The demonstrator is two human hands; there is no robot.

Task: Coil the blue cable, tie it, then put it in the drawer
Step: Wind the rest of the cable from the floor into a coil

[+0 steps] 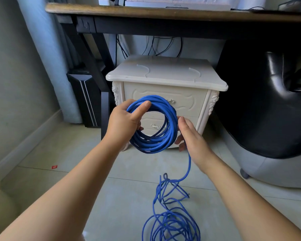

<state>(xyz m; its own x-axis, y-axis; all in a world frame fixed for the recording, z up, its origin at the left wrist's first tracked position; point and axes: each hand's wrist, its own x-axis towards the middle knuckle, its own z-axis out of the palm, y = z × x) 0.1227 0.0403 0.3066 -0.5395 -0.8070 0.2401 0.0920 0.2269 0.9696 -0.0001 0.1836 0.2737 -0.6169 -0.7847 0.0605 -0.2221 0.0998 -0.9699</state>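
- Wooden desk (163,13) spans the scene well above and beyond your grip, and a black padded seat (268,101) fills the space off to the right of it.
- Cream nightstand (163,73) stands directly behind your hands. Both its upper drawer (186,101) and its lower drawer (155,121) look closed, so the putting-away step has not begun.
- A large part of the blue cable (189,164) lies as a loose tangle (170,221) on the tiled floor, below your grip and nearer to you. One strand rises from it to your right hand.
- The coil (156,141) you have built so far hangs between your two hands in front of the lower drawer. It has several turns and is roughly round.
- Your left hand (123,119) grips the coil's upper left, with the thumb laid over the top of the loops and the fingers wrapped behind.
- Your right hand (193,140) sits against the coil's right side, its fingers curled round the feeding strand that runs out beneath the palm.
- No tie is visible on the coil or in either hand.
- By my judgement you are partway through coiling. The rest of the tangle has to be wound in, then the bundle tied, a drawer opened and the cable stowed.
- A small red scrap (54,167) lies on the floor, well off to the left of your grip.
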